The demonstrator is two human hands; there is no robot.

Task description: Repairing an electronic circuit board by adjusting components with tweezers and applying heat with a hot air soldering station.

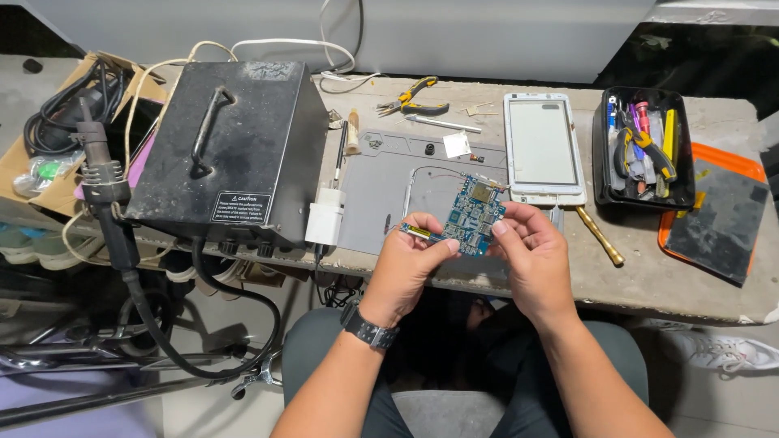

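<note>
A small blue circuit board [475,214] with a metal shield and many tiny parts is held up over the front edge of the workbench. My left hand [410,264], with a black wristwatch, pinches its lower left corner, where a thin yellow-tipped strip sticks out. My right hand [527,251] grips the board's right edge with thumb and fingers. Just behind the board lies a grey work mat [389,174] with a thin red wire on it. A white phone frame with its screen [542,146] lies face up to the right of the mat.
A black box-shaped station with a handle [231,146] stands at the left, a hot-air handpiece [101,174] beside it. A white charger [324,219] hangs at the bench edge. Pliers [418,99] lie at the back. A black tool tray [645,146], an orange-edged pad [718,215] and a brass-handled tool [600,235] sit at the right.
</note>
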